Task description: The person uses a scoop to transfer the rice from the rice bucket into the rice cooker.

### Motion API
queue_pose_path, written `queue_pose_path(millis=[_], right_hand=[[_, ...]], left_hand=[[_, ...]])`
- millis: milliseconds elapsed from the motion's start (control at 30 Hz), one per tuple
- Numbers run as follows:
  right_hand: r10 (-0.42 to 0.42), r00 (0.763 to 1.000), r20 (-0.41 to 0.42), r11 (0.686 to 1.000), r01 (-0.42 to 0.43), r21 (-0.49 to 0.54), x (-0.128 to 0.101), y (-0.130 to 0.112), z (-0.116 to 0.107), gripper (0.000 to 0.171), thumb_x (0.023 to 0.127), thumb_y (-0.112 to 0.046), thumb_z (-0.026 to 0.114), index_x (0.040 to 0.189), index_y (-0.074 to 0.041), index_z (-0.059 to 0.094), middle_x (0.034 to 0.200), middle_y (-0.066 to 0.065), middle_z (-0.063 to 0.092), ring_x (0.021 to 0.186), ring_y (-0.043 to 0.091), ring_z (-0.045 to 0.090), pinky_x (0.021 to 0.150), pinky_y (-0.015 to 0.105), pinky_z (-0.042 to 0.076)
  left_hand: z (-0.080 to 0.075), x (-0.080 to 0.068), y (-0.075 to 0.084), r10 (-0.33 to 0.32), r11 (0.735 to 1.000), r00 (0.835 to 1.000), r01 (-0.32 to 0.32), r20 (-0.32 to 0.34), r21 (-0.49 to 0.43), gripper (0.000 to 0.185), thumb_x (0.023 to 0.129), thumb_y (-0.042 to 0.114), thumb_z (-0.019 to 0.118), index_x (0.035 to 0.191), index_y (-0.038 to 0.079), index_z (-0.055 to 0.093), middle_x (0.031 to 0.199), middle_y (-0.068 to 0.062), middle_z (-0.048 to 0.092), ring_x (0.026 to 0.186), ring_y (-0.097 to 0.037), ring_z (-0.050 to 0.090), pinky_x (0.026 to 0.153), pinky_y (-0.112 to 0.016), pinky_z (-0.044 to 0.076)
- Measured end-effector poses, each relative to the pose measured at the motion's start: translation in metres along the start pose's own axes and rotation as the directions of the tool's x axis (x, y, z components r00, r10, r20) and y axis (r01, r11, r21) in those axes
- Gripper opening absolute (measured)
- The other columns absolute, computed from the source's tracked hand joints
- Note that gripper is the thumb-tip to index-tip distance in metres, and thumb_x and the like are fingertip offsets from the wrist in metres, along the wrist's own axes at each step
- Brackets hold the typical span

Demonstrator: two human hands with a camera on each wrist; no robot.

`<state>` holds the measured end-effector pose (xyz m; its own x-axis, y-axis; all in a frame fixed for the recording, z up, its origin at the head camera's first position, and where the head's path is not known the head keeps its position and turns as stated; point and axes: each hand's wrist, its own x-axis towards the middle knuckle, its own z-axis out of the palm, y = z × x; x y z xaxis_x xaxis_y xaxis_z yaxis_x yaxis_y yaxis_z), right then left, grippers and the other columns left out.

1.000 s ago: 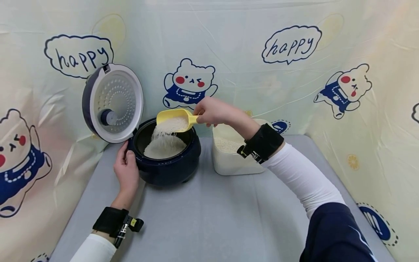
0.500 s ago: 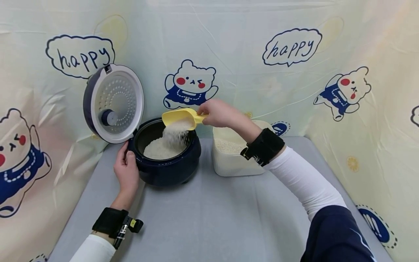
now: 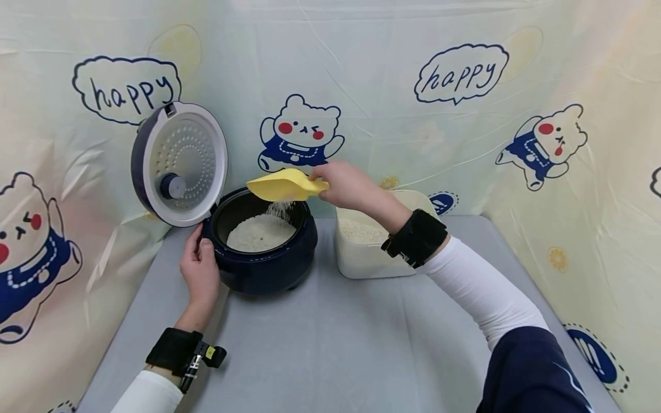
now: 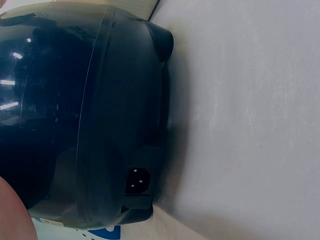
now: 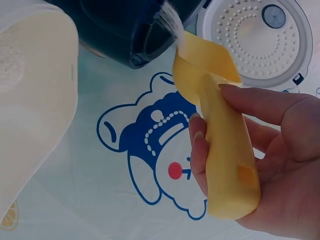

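In the head view, my right hand [image 3: 343,183] grips the handle of a yellow scoop [image 3: 284,186], thumb and fingers round it in the right wrist view. The scoop is tipped over the dark blue rice cooker [image 3: 263,272], and a thin stream of rice [image 3: 280,210] falls from it. White rice [image 3: 260,232] is heaped inside the cooker. The cooker's lid [image 3: 181,163] stands raised at the left. My left hand [image 3: 200,272] rests against the cooker's left side below the lid hinge, its fingertips partly hidden. The left wrist view shows the cooker's power socket [image 4: 138,180].
A cream-coloured bin [image 3: 374,261] with rice in it stands right of the cooker, under my right forearm. Grey cloth [image 3: 330,344] covers the table. A printed curtain [image 3: 382,74] hangs close behind and along both sides.
My right hand has turned the scoop over, so its underside now faces up. The rice stream has thinned, and the scoop shifted slightly right, then back left. My left hand stays put.
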<state>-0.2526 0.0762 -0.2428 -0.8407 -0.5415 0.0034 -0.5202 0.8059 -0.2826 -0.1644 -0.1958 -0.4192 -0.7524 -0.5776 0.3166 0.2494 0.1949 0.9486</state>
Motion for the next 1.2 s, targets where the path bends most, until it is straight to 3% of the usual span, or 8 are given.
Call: queue_pose_path(millis=[333, 467, 567, 667, 800, 1033, 1200], right_hand=[[0.005, 1.0, -0.025, 1.0, -0.004, 0.014, -0.003, 0.011, 0.007, 0.03, 0.097, -0.009, 0.067, 0.126, -0.001, 0.071, 0.111, 0.012, 0.071, 0.092, 0.025, 0.056, 0.083, 0.034, 0.046], [0.008, 1.0, 0.025, 0.994, -0.011, 0.112, -0.004, 0.022, 0.01, 0.026, 0.098, -0.016, 0.068, 0.119, -0.002, 0.073, 0.096, 0.01, 0.069, 0.079, 0.021, 0.056, 0.07, 0.028, 0.045], [0.013, 0.995, 0.098, 0.956, -0.041, 0.289, -0.006, 0.032, 0.012, 0.024, 0.1, -0.019, 0.068, 0.118, -0.003, 0.073, 0.091, 0.011, 0.068, 0.072, 0.019, 0.057, 0.064, 0.026, 0.048], [0.018, 0.986, 0.168, 0.88, -0.096, 0.466, -0.014, 0.042, 0.012, 0.026, 0.103, -0.021, 0.066, 0.12, -0.002, 0.072, 0.091, 0.014, 0.066, 0.072, 0.021, 0.058, 0.063, 0.028, 0.051], [0.026, 0.977, 0.21, 0.801, -0.146, 0.58, -0.029, 0.061, 0.011, 0.031, 0.106, -0.023, 0.061, 0.125, 0.0, 0.069, 0.095, 0.012, 0.063, 0.078, 0.025, 0.058, 0.068, 0.031, 0.05], [0.066, 0.968, 0.241, 0.767, -0.204, 0.608, -0.064, 0.115, 0.01, 0.035, 0.108, -0.026, 0.058, 0.132, -0.003, 0.066, 0.102, 0.012, 0.062, 0.081, 0.026, 0.057, 0.066, 0.03, 0.048], [0.135, 0.959, 0.249, 0.765, -0.261, 0.589, -0.088, 0.147, 0.006, 0.039, 0.107, -0.031, 0.06, 0.134, -0.003, 0.064, 0.106, 0.011, 0.062, 0.084, 0.025, 0.059, 0.068, 0.03, 0.05]], left_hand=[[0.001, 0.001, -0.001, -0.001, 1.0, 1.0, 0.001, -0.002, 0.001, 0.045, 0.104, 0.011, 0.045, 0.145, -0.001, 0.06, 0.142, -0.023, 0.061, 0.106, 0.004, 0.053, 0.092, -0.014, 0.04], [0.001, 0.001, -0.001, 0.0, 1.0, 1.0, 0.0, -0.004, 0.001, 0.045, 0.103, 0.01, 0.045, 0.144, -0.002, 0.059, 0.142, -0.023, 0.061, 0.106, 0.004, 0.052, 0.093, -0.014, 0.04], [0.0, 0.001, -0.001, 0.0, 1.0, 1.0, 0.0, -0.005, -0.001, 0.045, 0.104, 0.01, 0.045, 0.145, -0.002, 0.059, 0.142, -0.024, 0.06, 0.106, 0.003, 0.052, 0.093, -0.015, 0.04], [0.0, 0.001, -0.002, 0.001, 1.0, 1.0, -0.001, 0.001, 0.0, 0.045, 0.104, 0.011, 0.044, 0.146, -0.001, 0.058, 0.143, -0.023, 0.06, 0.106, 0.002, 0.051, 0.092, -0.015, 0.039], [0.001, 0.001, -0.003, 0.001, 1.0, 1.0, -0.001, 0.016, -0.006, 0.045, 0.105, 0.011, 0.045, 0.146, -0.001, 0.058, 0.144, -0.022, 0.059, 0.108, 0.001, 0.052, 0.093, -0.015, 0.04], [0.004, 0.001, 0.0, -0.01, 0.999, 1.0, 0.01, 0.009, -0.032, 0.046, 0.103, 0.01, 0.044, 0.146, -0.001, 0.058, 0.144, -0.022, 0.059, 0.104, 0.001, 0.051, 0.092, -0.015, 0.04], [0.003, 0.001, -0.001, -0.004, 1.0, 1.0, 0.004, 0.0, -0.029, 0.046, 0.103, 0.009, 0.044, 0.145, -0.002, 0.059, 0.142, -0.022, 0.06, 0.102, 0.0, 0.051, 0.09, -0.015, 0.04]])
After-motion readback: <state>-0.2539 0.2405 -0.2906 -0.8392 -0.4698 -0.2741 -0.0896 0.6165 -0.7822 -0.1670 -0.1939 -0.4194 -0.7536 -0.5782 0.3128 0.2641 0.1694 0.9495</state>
